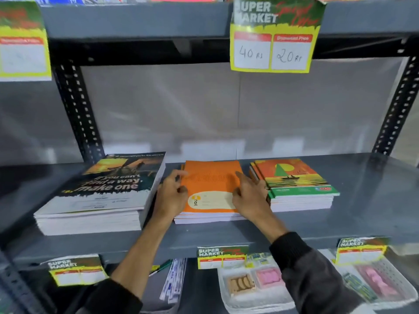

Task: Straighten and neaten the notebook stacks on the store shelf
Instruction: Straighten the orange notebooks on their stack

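Note:
Three notebook stacks lie on the grey shelf point(362, 214). The middle one is a low orange stack point(210, 184). My left hand point(171, 196) presses against its left edge and my right hand point(248, 198) against its right edge, fingers resting on the top cover. A tall stack with a dark cover reading "If you can't find a way, make one" point(102, 196) sits to the left. A stack with a sailboat cover point(297, 184) sits to the right, its top books slightly fanned.
Yellow-green "Super Market" price tags point(273, 35) hang from the shelf above and along the front edge of this shelf. The lower shelf holds white trays of erasers point(256, 284) and packets of pens point(173, 279). Black perforated uprights point(77, 109) flank the bay.

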Demonstrator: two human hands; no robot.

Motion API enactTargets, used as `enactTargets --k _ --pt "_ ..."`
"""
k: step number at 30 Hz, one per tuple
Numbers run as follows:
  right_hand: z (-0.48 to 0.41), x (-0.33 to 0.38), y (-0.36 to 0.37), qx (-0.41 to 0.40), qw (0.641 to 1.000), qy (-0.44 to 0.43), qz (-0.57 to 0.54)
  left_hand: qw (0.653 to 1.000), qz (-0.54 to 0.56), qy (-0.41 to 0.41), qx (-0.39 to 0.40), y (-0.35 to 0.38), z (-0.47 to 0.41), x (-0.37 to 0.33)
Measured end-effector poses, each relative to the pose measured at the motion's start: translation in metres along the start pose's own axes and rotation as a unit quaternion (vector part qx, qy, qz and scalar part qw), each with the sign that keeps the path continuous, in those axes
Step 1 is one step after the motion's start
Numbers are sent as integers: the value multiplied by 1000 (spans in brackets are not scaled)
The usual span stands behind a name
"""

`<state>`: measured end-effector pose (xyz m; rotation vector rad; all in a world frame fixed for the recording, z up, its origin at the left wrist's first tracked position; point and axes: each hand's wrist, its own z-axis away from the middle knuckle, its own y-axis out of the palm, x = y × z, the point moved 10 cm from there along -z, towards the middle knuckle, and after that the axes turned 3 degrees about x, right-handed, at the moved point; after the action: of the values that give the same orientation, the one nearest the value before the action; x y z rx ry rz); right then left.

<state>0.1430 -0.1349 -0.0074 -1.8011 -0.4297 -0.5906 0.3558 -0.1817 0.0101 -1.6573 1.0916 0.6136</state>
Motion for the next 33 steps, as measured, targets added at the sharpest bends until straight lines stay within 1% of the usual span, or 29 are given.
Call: enactTargets --k 1,3,5,7,9,11,13,15,18,21,24,26,29,33 --pt "0 -1 1 4 1000 4 8 1000 -1 -2 0 0 -1 2" --pt "4 1 -5 -11 1000 -3 0 999 34 -9 4 1 2 3" --pt "17 9 -17 -37 998 -33 -24 998 55 -3 -11 -3 10 2" --pt "33 13 -27 -64 995 -60 -50 998 52 13 -19 -7 24 2" --pt "47 8 -28 -76 993 -73 -49 999 23 25 -9 -8 39 5" --pt "56 -4 -19 -60 995 -69 -51 999 -22 33 -3 -9 50 8" --pt "63 -11 -14 -45 994 -71 -69 997 -61 50 -24 -14 57 6" --pt "70 -12 -18 -54 991 -85 -89 994 -75 62 -49 -18 64 -2" --pt "76 -13 -29 -87 984 -106 -112 993 -54 71 -79 -26 74 -11" --pt "77 -14 -29 -81 985 -114 -99 994 -26 61 -84 -30 79 -9" --pt "76 -12 -27 -79 983 -124 -106 995 -22 51 -80 -29 81 -7" --pt "76 -10 -29 -83 982 -130 -111 993 -15 41 -107 -32 84 -6" --pt "78 -8 -33 -101 979 -131 -116 990 25 18 -137 -35 89 -2" --pt "79 -6 -33 -108 978 -136 -117 992 16 18 -125 -32 88 -1"
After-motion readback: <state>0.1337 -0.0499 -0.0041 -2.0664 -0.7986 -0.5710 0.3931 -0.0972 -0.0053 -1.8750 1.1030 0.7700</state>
